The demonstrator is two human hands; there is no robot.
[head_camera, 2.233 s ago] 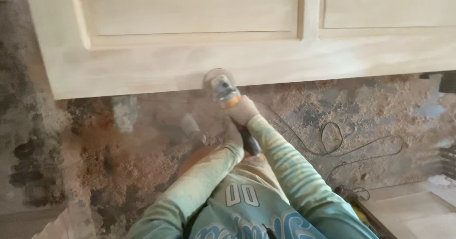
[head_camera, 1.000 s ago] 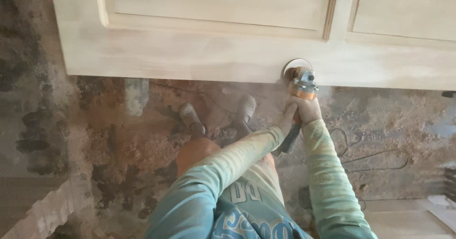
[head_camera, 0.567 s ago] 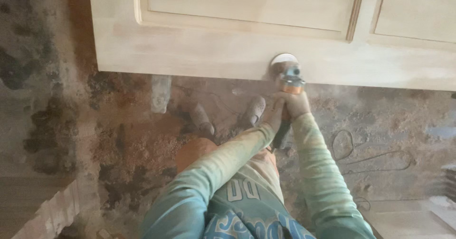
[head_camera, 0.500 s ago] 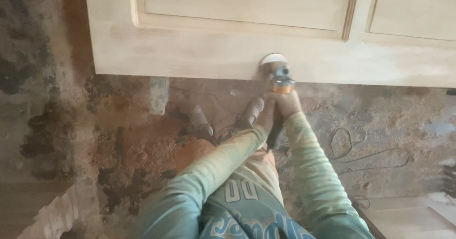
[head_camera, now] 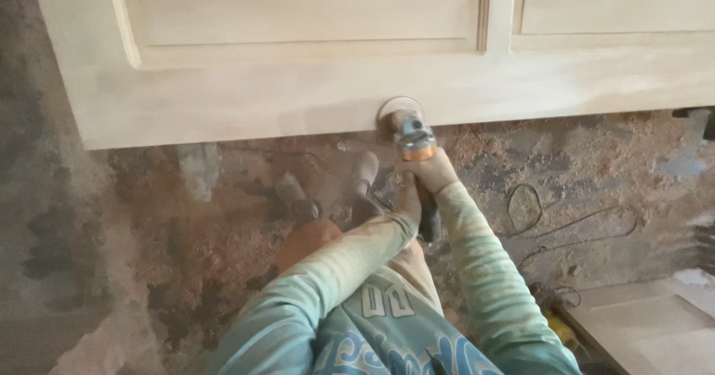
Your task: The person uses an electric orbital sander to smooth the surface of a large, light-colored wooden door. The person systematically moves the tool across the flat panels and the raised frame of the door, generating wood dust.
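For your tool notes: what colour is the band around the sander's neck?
Orange band, clearest in the head view.

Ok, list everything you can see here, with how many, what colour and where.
Wooden panel: one, pale unfinished wood, across the top, raised off the floor.
Power sander: one, grey and orange, disc against the panel's lower edge.
Sawdust: scattered, tan, over the floor.
Cable: one, thin and dark, looped on the floor at right.
Board: one, pale, bottom right corner.
Shoes: two, dusty grey, on the floor under the panel.
Right hand: one, dusty, gripping the sander behind its head.
Left hand: one, dusty, on the sander's dark handle.
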